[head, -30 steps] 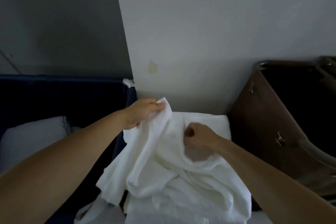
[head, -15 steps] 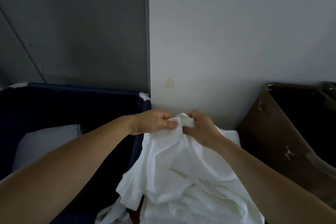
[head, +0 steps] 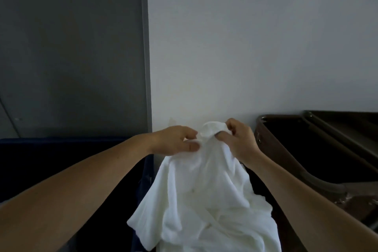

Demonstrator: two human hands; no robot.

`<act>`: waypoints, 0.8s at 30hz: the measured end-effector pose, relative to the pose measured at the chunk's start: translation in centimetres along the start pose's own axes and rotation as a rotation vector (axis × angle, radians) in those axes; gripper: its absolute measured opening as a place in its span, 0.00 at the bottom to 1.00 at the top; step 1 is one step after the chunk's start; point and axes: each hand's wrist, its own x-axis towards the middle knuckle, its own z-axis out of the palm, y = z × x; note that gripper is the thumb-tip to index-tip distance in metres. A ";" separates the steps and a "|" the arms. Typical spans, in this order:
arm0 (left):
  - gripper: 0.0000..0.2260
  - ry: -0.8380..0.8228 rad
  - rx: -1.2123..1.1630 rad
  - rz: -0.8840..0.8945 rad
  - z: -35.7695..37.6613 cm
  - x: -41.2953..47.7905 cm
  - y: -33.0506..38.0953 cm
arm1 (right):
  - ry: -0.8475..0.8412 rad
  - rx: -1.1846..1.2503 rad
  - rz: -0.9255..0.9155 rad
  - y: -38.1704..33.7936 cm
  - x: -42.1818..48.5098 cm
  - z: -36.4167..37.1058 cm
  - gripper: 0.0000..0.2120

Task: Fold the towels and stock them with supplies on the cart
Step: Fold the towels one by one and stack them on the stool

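- Left hand (head: 176, 141): thumb and fingers pinch the white towel (head: 204, 200) near its top edge.
- Right hand (head: 239, 139): fingers curled, gripping the same edge.
- Towel: hangs raised between navy bin (head: 61, 161) and brown bin (head: 306, 149).

A pale grey-white plaster wall (head: 255, 47) fills the far right, with a small faint stain (head: 172, 121) low down. To its left stands a darker grey flat panel (head: 71, 47) (door or partition, unclear). A navy fabric bin (head: 61, 143) sits near left and a brown hard-walled container (head: 286, 117) sits right. The light is dim.
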 end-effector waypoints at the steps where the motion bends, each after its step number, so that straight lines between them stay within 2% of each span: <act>1: 0.17 -0.036 0.010 0.001 0.4 0.2 0.3 | -0.016 0.073 0.024 -0.6 -0.3 -0.3 0.07; 4: 0.15 -0.073 -0.084 0.035 1.5 0.6 1.8 | -0.078 0.292 0.123 -1.4 -1.0 -1.2 0.17; 8: 0.15 -0.080 -0.196 0.091 2.0 0.6 2.7 | -0.078 0.375 0.212 -1.1 -1.2 -2.7 0.10; 10: 0.13 -0.071 -0.207 0.095 1.6 0.6 2.7 | -0.186 0.454 0.257 -0.6 -1.1 -3.7 0.10; 14: 0.19 0.158 -0.141 0.067 -1.4 0.1 1.4 | -0.381 0.544 0.351 0.3 -0.6 -6.9 0.21; 16: 0.21 0.290 -0.191 -0.006 -3.1 -0.4 -0.2 | -0.381 0.435 0.357 0.8 -0.3 -8.7 0.21; 18: 0.21 0.369 -0.265 -0.069 -4.4 -0.8 -1.8 | -0.219 0.256 0.338 1.0 0.5 -9.9 0.11; 21: 0.16 0.413 -0.278 -0.065 -4.8 -0.7 -2.1 | 0.170 0.284 0.386 0.7 3.0 -10.5 0.11; 22: 0.14 0.419 -0.284 -0.035 -4.9 -0.6 -1.4 | 0.244 0.273 0.384 0.1 3.9 -10.4 0.12; 24: 0.13 0.384 -0.398 0.060 -4.9 -0.3 0.8 | 0.257 0.248 0.365 -1.4 5.1 -9.3 0.14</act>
